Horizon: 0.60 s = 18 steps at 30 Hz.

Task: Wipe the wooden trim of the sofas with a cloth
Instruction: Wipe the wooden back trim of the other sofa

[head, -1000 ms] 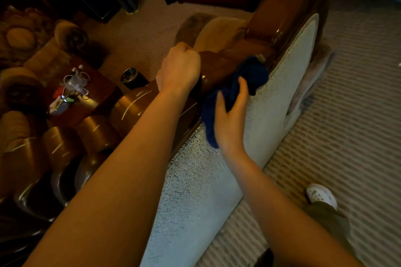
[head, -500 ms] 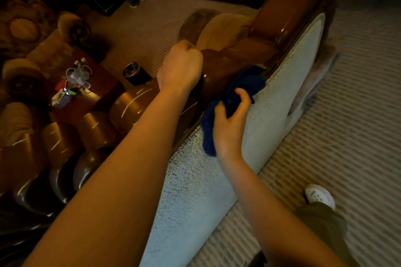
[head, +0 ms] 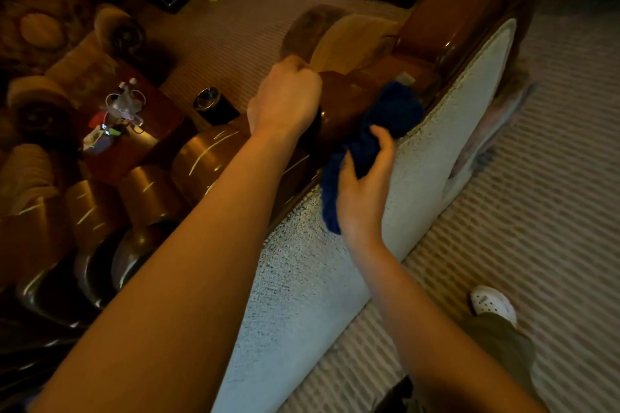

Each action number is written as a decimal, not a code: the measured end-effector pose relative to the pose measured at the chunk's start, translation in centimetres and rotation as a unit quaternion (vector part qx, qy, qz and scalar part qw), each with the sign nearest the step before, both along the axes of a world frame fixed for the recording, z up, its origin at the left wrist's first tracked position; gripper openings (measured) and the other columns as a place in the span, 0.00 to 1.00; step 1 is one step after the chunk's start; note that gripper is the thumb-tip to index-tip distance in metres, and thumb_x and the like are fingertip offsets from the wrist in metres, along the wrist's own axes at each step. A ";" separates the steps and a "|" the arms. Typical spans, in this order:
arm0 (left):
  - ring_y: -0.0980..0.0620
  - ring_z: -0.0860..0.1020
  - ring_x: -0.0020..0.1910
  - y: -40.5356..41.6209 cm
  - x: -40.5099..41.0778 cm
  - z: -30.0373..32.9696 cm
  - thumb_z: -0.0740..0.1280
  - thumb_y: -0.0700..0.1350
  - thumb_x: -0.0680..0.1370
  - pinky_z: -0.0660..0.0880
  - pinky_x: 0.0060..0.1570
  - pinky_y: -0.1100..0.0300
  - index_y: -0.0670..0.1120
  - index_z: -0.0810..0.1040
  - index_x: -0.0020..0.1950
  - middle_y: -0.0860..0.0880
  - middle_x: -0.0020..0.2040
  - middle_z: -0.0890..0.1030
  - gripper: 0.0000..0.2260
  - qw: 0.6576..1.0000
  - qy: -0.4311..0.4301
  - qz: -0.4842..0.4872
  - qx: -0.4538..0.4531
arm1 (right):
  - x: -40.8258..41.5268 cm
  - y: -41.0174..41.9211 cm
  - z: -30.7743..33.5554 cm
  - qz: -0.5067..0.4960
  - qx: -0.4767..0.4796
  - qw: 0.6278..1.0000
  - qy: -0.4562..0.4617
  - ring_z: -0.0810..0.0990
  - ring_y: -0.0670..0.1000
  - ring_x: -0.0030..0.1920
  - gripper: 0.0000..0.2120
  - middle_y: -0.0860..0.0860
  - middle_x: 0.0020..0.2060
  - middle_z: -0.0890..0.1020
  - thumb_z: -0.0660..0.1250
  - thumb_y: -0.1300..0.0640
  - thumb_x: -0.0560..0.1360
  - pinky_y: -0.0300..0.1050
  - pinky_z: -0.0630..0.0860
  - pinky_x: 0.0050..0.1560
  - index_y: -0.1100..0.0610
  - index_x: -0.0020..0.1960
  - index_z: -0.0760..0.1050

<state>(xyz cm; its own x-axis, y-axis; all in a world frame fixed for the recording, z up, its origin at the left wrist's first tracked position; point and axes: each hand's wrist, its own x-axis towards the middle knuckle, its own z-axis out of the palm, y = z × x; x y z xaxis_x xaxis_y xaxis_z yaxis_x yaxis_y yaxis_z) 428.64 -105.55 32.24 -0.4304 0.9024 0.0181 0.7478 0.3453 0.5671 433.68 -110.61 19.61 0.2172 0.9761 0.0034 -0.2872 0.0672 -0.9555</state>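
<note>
— Where the striped carpet (head: pixel 553 178) runs along the right, what is the biggest thing?

— The sofa (head: pixel 335 278), seen from behind: a pale speckled back panel running up and right, capped by glossy brown wooden trim (head: pixel 349 100). Bronze-coloured cushions (head: pixel 208 157) line its seat side on the left.

— And beyond it?

— A dark low surface (head: pixel 141 144) carrying a small heap of bottles and packets, too dim to name. A black ashtray bin (head: pixel 211 104) stands on the carpet near it.

— The hands?

— The left hand (head: pixel 285 100) is on top of the trim, knuckles up, fingers curled over the far edge; whether that grip is clamped on the wood I cannot tell. The right hand (head: pixel 364 184) clutches a dark blue cloth (head: pixel 385 124), thumb and fingers closed round it.

— Where is the cloth?

— Bunched against the trim where wood meets panel, a tail hanging below the hand. A white shoe (head: pixel 493 303) shows at lower right.
</note>
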 end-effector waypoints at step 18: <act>0.45 0.73 0.57 0.6 -0.7 -0.2 0.54 0.42 0.73 0.68 0.62 0.45 0.47 0.77 0.58 0.48 0.57 0.77 0.18 0.999 -0.006 -0.001 -0.031 | 1.0 -1.1 0.3 0.094 -0.050 0.994 -0.011 0.70 0.39 0.53 0.21 0.47 0.54 0.65 0.75 0.58 0.68 0.24 0.69 0.50 0.51 0.53 0.66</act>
<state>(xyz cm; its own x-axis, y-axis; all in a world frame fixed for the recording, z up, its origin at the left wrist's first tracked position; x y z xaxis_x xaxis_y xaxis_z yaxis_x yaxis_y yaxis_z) 427.96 -104.91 32.08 -0.4291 0.9022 -0.0433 0.7418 0.3794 0.5530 434.70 -111.73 19.89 0.0316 0.9952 -0.0930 -0.2643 -0.0815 -0.9610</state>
